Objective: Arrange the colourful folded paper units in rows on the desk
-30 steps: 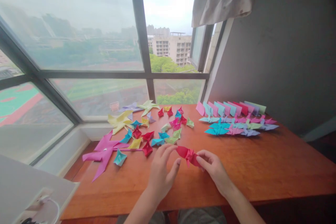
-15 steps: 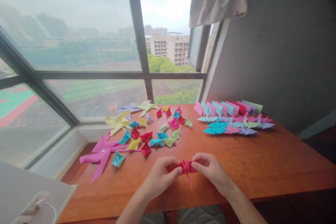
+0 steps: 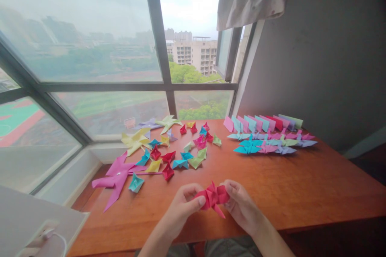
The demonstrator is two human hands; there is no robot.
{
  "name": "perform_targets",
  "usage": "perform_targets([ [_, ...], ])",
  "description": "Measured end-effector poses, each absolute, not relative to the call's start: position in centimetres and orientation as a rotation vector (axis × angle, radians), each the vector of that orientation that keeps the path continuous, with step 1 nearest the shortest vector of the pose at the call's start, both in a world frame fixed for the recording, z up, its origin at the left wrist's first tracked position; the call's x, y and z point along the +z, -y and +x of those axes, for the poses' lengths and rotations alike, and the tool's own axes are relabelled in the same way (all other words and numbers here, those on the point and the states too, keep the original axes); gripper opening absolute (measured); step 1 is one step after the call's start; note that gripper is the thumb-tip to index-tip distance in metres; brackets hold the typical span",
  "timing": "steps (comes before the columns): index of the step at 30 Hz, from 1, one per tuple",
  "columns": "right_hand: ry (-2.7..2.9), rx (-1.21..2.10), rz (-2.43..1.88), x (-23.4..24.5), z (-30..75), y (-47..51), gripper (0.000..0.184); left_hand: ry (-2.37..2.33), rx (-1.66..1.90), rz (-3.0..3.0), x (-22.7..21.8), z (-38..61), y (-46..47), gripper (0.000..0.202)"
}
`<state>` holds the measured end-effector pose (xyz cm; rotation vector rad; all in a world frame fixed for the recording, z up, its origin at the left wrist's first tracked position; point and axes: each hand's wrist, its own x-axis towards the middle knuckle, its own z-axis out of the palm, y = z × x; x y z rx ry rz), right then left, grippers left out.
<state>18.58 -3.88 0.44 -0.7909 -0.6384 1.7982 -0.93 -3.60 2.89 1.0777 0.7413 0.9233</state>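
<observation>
A red origami crane (image 3: 212,196) is held between my two hands above the table's near edge. My left hand (image 3: 187,201) pinches its left wing, thumb on top. At the other wing, my right hand (image 3: 239,202) grips with thumb and fingers. The crane's wings spread sideways, and a pointed end sticks out toward me. Ahead to the left, small folded paper boats lie scattered, among them a teal boat (image 3: 136,183) and a red boat (image 3: 168,172).
A magenta pinwheel (image 3: 118,173) lies at the left, with a yellow pinwheel (image 3: 135,140) behind it. Several paper cranes (image 3: 248,145) stand in rows at the back right, before a row of folded paper pieces (image 3: 251,123). Windows border the wooden table (image 3: 301,196).
The red crane's wings have tilted and spread, so its middle shows wider. My right hand has turned, its fingers now lower around the right wing.
</observation>
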Motion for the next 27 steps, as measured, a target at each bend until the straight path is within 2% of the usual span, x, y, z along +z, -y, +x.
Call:
perform_targets([
  [7,0.551,1.682,-0.786,-0.3,20.2,2.3,0.034,-0.827,0.968,1.02,2.5,-1.6,3.1,0.043],
  [12,0.966,1.154,-1.069,0.7,20.9,2.6,0.034,-1.063,1.025,1.068,2.4,-1.1,2.5,0.046],
  [18,1.689,0.804,-1.174,1.2,19.3,4.3,0.015,-1.079,1.028,1.234,1.5,0.1,2.4,0.043],
  [27,1.703,0.509,-1.309,0.0,20.8,3.7,0.018,-1.154,0.861,1.581,1.1,0.4,3.4,0.04],
])
